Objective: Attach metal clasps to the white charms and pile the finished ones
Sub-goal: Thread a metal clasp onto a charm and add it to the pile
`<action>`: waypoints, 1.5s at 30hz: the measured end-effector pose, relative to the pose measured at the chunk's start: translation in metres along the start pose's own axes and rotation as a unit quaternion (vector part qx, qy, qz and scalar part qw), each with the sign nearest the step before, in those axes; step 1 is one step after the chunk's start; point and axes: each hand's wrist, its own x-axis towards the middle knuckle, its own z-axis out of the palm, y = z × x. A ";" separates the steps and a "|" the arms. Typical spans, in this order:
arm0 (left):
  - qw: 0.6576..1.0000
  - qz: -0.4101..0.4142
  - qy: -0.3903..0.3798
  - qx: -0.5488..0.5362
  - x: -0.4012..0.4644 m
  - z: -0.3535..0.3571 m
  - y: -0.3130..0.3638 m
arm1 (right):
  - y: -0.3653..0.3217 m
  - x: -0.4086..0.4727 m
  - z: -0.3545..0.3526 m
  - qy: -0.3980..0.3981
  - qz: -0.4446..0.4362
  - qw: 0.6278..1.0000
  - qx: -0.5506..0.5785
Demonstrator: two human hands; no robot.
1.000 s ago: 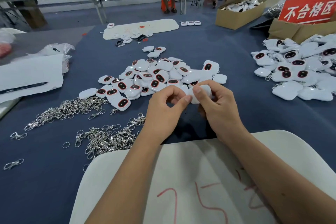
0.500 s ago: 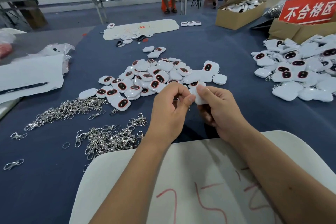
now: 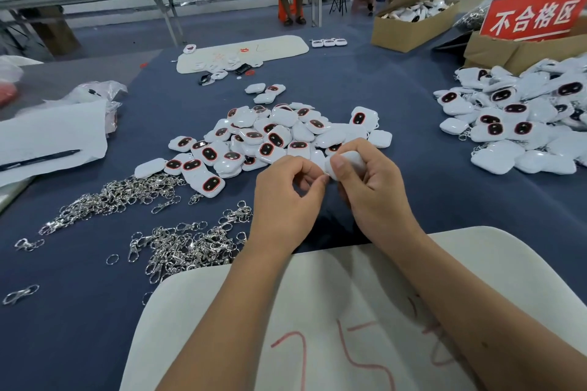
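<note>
While my right hand (image 3: 374, 187) pinches one white charm (image 3: 347, 162) between thumb and curled fingers, my left hand (image 3: 286, 200) has fingertips pressed together right against the charm's near-left corner. Looks like they're nipping a clasp ring there, but the metal is hidden behind my fingertips, so can't confirm it's in hand. Change over the last second: both hands stayed locked on the same charm; it dropped a bit toward me and rotated, right thumb now lies across its near face, left fingertips closed in tighter on the corner. Read: still mid-attach on this piece, ring not yet seen hanging free, so not done. Just beyond my fingers sits the pile of bare charms (image 3: 273, 136), dark oval faces mostly up. Left of my left hand, and a bit nearer, is the loose heap of clasps (image 3: 187, 244), with a second heap (image 3: 120, 197) farther left. Well off to the right of my right hand is the finished pile (image 3: 521, 124), clasps poking out at its edges. Under my forearms lies a white board (image 3: 333, 311) with red scribble. Next, I'd guess: seat the ring through the charm's loop, then toss right. Risk: ring slipping out of the pinch, since it's small and I can't see it.
</note>
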 end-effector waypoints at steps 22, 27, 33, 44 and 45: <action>0.984 -0.029 -0.045 -0.172 0.002 0.000 0.006 | 0.001 0.005 -0.005 0.032 0.121 0.983 0.133; 0.991 -0.054 -0.030 -0.119 0.001 0.001 0.005 | -0.002 0.002 -0.003 0.034 0.053 0.992 0.111; 0.998 0.005 -0.003 -0.065 0.000 0.000 0.004 | -0.005 0.000 -0.001 0.036 0.027 0.997 0.056; 0.994 0.104 0.013 -0.011 0.001 0.002 0.004 | -0.004 0.001 -0.001 0.065 0.037 0.996 0.056; 0.995 0.097 0.008 -0.028 0.001 0.002 0.005 | -0.004 0.001 -0.002 0.066 0.044 0.995 0.063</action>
